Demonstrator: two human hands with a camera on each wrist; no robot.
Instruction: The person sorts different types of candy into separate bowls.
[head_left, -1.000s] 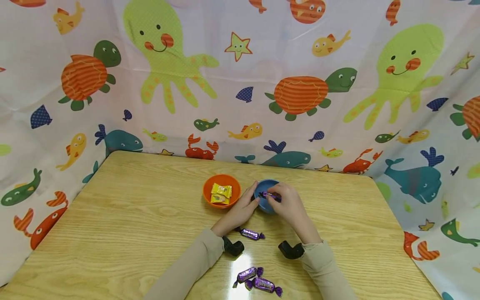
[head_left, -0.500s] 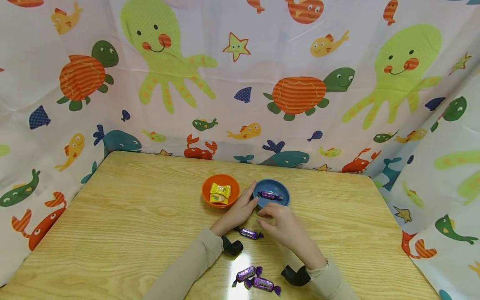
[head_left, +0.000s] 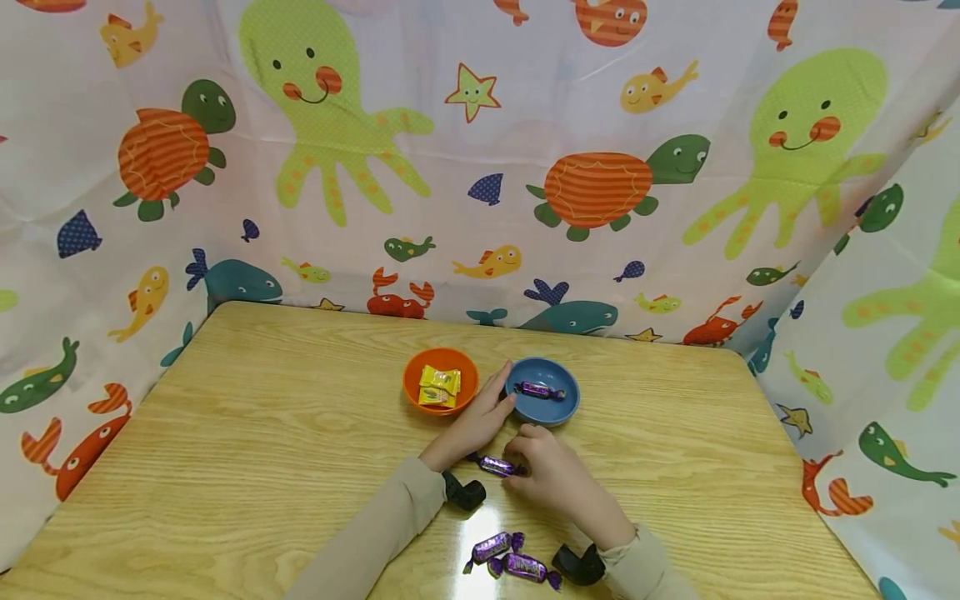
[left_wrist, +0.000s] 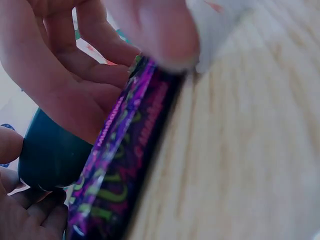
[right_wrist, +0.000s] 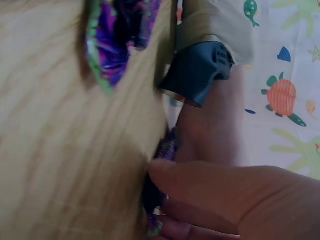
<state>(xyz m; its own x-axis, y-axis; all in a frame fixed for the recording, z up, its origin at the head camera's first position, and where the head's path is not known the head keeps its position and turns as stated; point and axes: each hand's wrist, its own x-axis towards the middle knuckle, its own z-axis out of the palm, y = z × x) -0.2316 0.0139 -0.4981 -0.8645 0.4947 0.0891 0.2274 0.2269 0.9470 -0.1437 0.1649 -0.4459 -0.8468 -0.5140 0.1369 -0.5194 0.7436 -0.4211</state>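
- Right hand (head_left: 547, 471) pinches the near twisted end of a purple candy (head_left: 495, 466), thumb and curled fingers closing on the wrapper; the candy lies on the table just beside the left forearm.
- Left hand (head_left: 480, 417) sits between two bowls, its fingers long and nearly straight against the outer wall of the blue bowl (head_left: 543, 413), thumb set apart from them.
- That pinched candy is a narrow bar in shiny film, with green and pink lettering that blurs in the left wrist view.
- Inside the blue bowl, round and smooth, lies another foil-wrapped candy (head_left: 538, 391), both ends twisted into crinkled tufts.
- Orange bowl (head_left: 468, 379), also round, holds flat, pillow-shaped yellow packets (head_left: 440, 382), partly overlapping.
- Nearer the person, two more purple candies (head_left: 527, 567) rest at an angle to each other beside a glossy streak of light.
- Pale, wavy wood grain runs over the table (head_left: 300, 417).
- Both wrists carry dark, angular devices (head_left: 465, 494) next to wrinkled beige sleeves (head_left: 375, 533).
- Behind hangs creased white cloth (head_left: 517, 133) printed with sea animals.
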